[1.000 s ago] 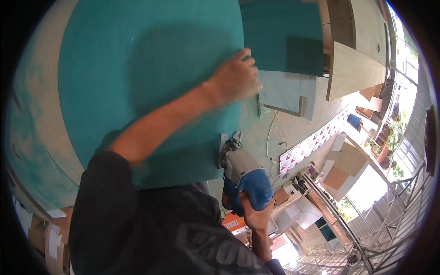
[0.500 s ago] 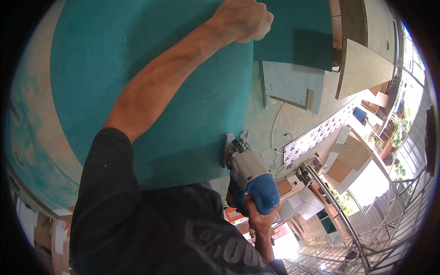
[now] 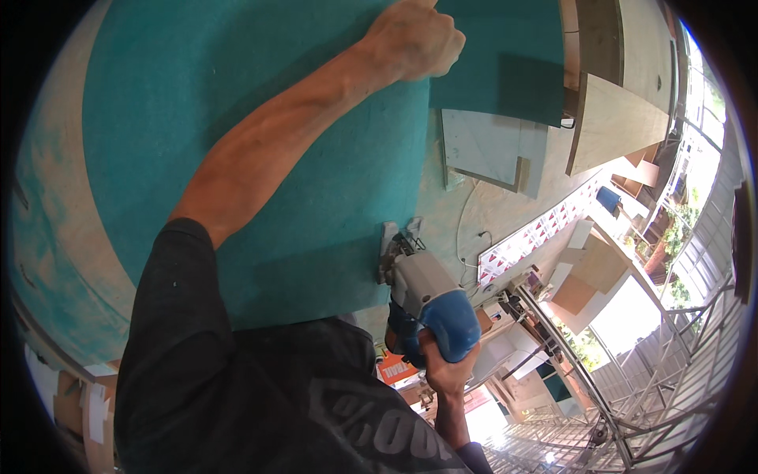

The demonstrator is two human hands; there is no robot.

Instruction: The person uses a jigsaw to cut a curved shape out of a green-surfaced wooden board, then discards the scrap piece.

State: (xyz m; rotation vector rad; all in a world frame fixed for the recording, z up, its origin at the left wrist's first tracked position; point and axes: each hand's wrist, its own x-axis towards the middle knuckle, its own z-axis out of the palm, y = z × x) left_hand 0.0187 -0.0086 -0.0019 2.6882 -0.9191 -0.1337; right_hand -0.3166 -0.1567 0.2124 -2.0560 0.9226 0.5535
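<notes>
My right hand [image 3: 448, 368] is wrapped round the handle of a jigsaw [image 3: 430, 296] with a grey body and a blue rear. The saw's metal shoe sits at the right edge of a large green sheet [image 3: 316, 197], close to its near corner. The blade itself cannot be made out. Across the sheet reaches my left arm, and my left hand [image 3: 414, 39] is closed in a fist at the far part of that same edge. Whatever its fingers hold, if anything, is hidden.
A darker green panel [image 3: 501, 63] and a pale board [image 3: 485, 150] lie right of the sheet. A cord [image 3: 460, 221] runs over the dusty work surface near the saw. Farther right are a red-and-white patterned strip [image 3: 537, 233] and wooden boards [image 3: 620, 126].
The jigsaw has moved slightly farther along the sheet's edge, away from my body. My left fist stays at about the same place. The whole view has shifted a little.
</notes>
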